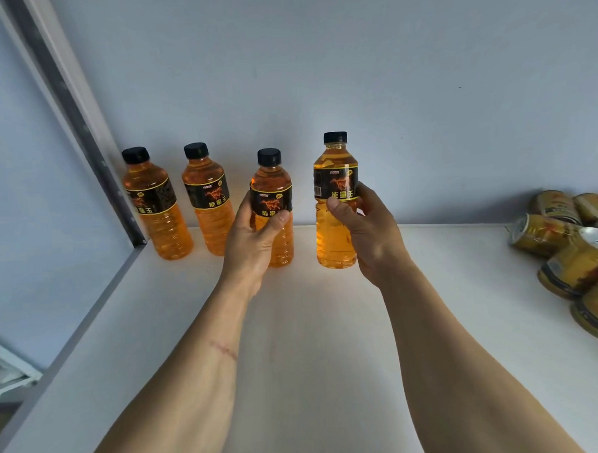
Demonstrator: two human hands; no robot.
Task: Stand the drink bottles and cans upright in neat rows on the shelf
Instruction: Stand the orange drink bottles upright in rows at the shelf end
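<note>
Near the back wall (352, 70), the left hand (250, 242) grips the third bottle (272, 200) and the right hand (366, 230) grips the fourth bottle (335, 176), both upright on the shelf (312, 328). Further right of this wall, the cans (566, 249) lie fallen. I think a hasty release could tip one bottle against its neighbour.

Shop stockroom: bare white shelf (330, 344), identical drink bottles (207, 196), cans (566, 266).

One head-worn view — close, looking forward and down onto the shelf (331, 362) against the wall (318, 71).
</note>
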